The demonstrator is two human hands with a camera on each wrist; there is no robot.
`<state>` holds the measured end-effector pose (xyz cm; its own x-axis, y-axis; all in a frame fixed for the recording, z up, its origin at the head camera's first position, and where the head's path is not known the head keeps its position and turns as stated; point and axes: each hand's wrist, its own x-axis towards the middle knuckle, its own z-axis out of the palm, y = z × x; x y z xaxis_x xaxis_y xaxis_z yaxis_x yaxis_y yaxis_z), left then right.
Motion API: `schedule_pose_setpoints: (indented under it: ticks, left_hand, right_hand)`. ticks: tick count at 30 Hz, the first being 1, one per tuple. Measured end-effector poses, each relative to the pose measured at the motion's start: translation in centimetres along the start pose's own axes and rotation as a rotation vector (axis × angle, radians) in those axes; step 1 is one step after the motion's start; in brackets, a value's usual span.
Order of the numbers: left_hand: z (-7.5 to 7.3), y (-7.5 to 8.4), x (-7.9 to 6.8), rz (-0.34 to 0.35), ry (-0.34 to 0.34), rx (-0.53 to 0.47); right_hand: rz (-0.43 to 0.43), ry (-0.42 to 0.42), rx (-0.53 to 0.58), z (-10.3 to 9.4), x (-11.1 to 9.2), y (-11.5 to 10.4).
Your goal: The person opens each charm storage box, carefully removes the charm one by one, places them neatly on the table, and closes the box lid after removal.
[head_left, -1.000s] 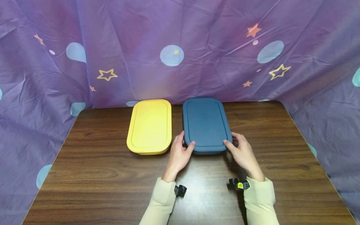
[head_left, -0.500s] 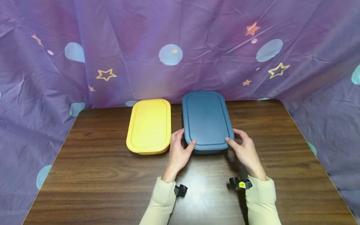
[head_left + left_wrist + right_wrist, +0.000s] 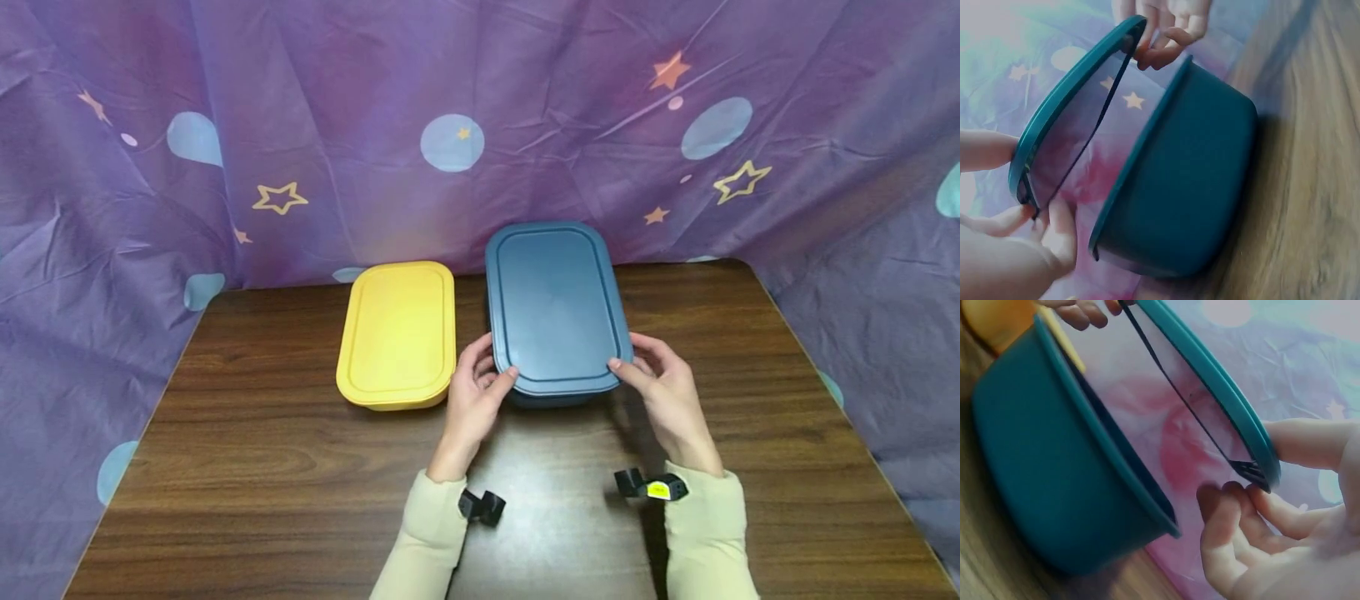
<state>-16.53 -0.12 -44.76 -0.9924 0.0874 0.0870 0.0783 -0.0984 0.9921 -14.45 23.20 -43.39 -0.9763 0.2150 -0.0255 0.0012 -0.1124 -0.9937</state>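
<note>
Both hands hold a blue rectangular lid (image 3: 558,308) by its near corners, thumbs on top and fingers beneath. My left hand (image 3: 471,404) pinches the left corner and my right hand (image 3: 671,404) the right one. Under the lid stands the matching blue food container (image 3: 1179,169), upright on the table; the head view shows little more than its front wall. A gap separates the lid from the container's rim in both wrist views. In the right wrist view the container (image 3: 1060,456) is close beside my curled fingers. What lies inside it is hidden.
A yellow lidded container (image 3: 397,333) stands just left of my left hand, its lid on. The brown wooden table (image 3: 247,467) ends at a purple curtain (image 3: 360,108) with stars and dots. Each wrist wears a small black camera.
The blue lid has risen off its container, both hands going up with it, and it looks larger in the head view. The yellow container has stayed in place.
</note>
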Motion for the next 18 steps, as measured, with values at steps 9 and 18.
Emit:
schedule_pose_setpoints:
  ticks: [9, 18]
  left_hand:
    - [-0.2, 0.4, 0.0, -0.109, -0.098, -0.423]
    - [-0.3, 0.4, -0.1, -0.159, -0.125, -0.516]
  right_hand:
    - [0.044, -0.152, 0.287, -0.7, -0.2, -0.3]
    - [0.040, -0.242, 0.461, -1.1, 0.1, 0.3]
